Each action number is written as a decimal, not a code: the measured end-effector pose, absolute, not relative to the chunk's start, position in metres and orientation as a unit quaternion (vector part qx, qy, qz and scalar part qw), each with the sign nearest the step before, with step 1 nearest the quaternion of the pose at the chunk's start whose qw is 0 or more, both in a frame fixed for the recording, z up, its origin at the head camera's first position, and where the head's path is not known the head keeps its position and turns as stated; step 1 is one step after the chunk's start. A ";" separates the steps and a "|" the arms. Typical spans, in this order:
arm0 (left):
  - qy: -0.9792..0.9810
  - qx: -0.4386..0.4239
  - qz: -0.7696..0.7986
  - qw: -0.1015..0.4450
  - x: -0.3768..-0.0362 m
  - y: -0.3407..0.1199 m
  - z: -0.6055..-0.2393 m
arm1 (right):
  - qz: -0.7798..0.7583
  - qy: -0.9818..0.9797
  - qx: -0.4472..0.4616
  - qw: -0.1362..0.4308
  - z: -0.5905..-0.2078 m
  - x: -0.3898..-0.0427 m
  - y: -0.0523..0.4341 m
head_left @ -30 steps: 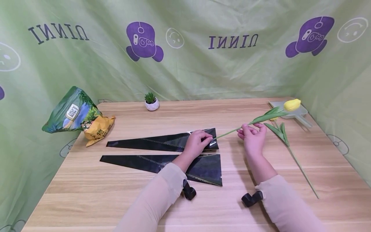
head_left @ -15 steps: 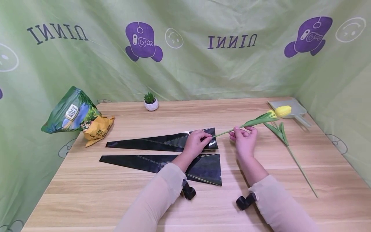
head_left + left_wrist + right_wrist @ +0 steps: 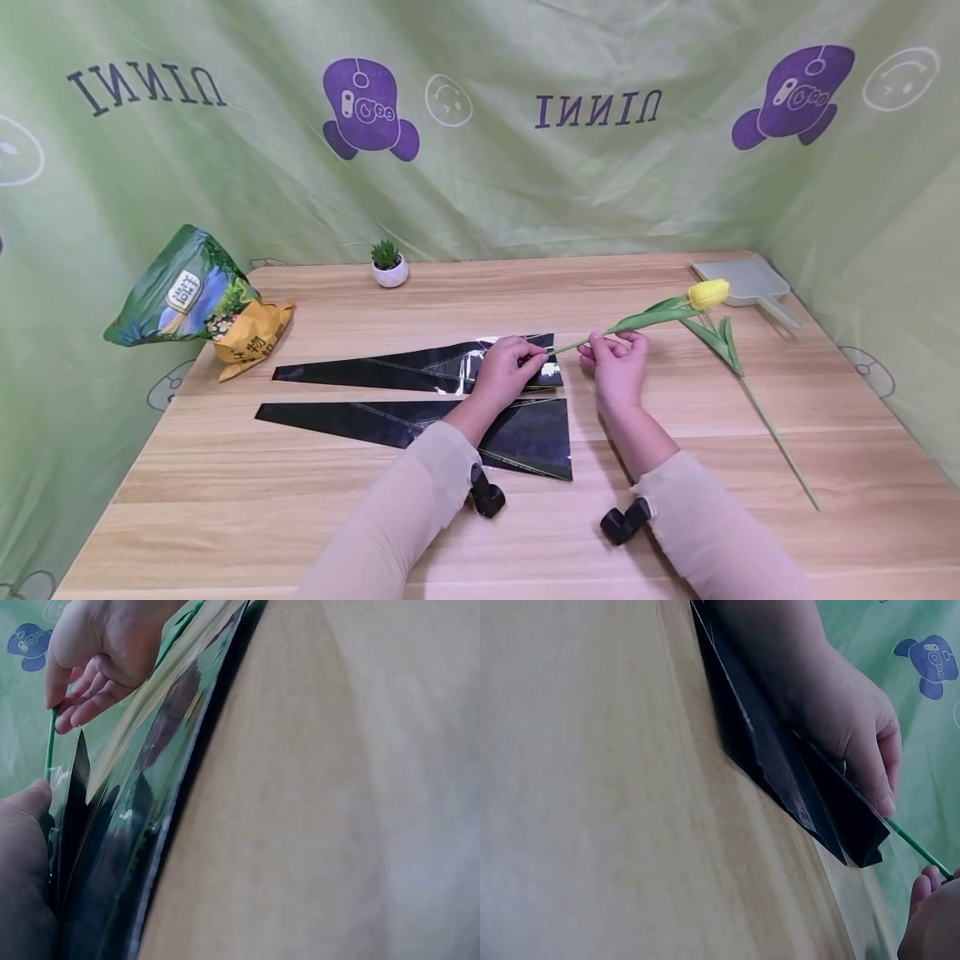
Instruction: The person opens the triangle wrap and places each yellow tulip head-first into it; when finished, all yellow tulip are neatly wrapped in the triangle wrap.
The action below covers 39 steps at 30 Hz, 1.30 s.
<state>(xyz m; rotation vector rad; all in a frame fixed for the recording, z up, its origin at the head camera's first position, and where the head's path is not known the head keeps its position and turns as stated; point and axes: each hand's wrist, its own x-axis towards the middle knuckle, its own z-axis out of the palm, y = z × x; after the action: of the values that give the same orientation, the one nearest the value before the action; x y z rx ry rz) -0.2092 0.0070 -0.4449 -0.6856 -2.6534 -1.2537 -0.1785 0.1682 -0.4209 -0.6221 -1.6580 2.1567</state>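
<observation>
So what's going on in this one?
A person sits at a wooden table. The left hand pinches open the wide end of the farther black flower sleeve, while the right hand holds a yellow tulip by its stem, the stem's end pointed at the sleeve's opening. A second black sleeve lies flat nearer the person, and another tulip stem lies on the table to the right.

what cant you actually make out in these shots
- Head view: whether the stem tip of the yellow tulip is already inside the upper black sleeve; the left hand covers the opening.
- Right wrist view: the right hand is cut off by the frame corner, so its grip is unclear.
- Left wrist view: the sleeve's far end runs out of frame.
- Head view: print on the snack bag is too small to read.
</observation>
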 end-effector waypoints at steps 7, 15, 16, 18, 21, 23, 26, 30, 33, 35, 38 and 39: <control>-0.885 -0.228 -0.401 0.061 -0.208 0.007 -0.444 | 0.754 -0.598 -0.220 0.162 -0.419 -0.176 0.171; -0.884 -0.228 -0.404 0.061 -0.209 0.006 -0.446 | 0.750 -0.597 -0.215 0.185 -0.412 -0.175 0.188; -0.884 -0.229 -0.403 0.061 -0.209 0.006 -0.446 | 0.751 -0.595 -0.216 0.190 -0.411 -0.175 0.191; -0.885 -0.231 -0.400 0.063 -0.209 0.005 -0.446 | 0.753 -0.588 -0.218 0.199 -0.409 -0.176 0.197; -0.884 -0.236 -0.398 0.069 -0.209 0.005 -0.446 | 0.754 -0.580 -0.228 0.208 -0.404 -0.177 0.206; -0.883 -0.238 -0.399 0.073 -0.208 0.005 -0.446 | 0.757 -0.571 -0.235 0.212 -0.402 -0.178 0.212; -0.881 -0.239 -0.401 0.075 -0.208 0.005 -0.446 | 0.767 -0.553 -0.243 0.215 -0.397 -0.180 0.220; -0.881 -0.236 -0.406 0.067 -0.209 0.006 -0.446 | 0.786 -0.521 -0.252 0.218 -0.392 -0.182 0.230; -0.881 -0.237 -0.403 0.067 -0.209 0.006 -0.446 | 0.796 -0.503 -0.260 0.217 -0.388 -0.184 0.236; -0.882 -0.238 -0.400 0.069 -0.209 0.006 -0.446 | 0.799 -0.497 -0.263 0.215 -0.387 -0.184 0.238; -0.883 -0.242 -0.395 0.075 -0.209 0.006 -0.446 | 0.799 -0.496 -0.264 0.214 -0.385 -0.185 0.240; -0.883 -0.241 -0.395 0.074 -0.208 0.006 -0.446 | 0.800 -0.495 -0.265 0.213 -0.385 -0.185 0.241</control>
<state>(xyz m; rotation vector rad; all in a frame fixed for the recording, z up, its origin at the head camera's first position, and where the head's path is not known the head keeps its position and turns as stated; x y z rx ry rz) -0.2083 0.0062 -0.4458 -0.7242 -2.6509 -1.1856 -0.1852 0.2408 -0.3848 -0.7361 -1.3733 2.2198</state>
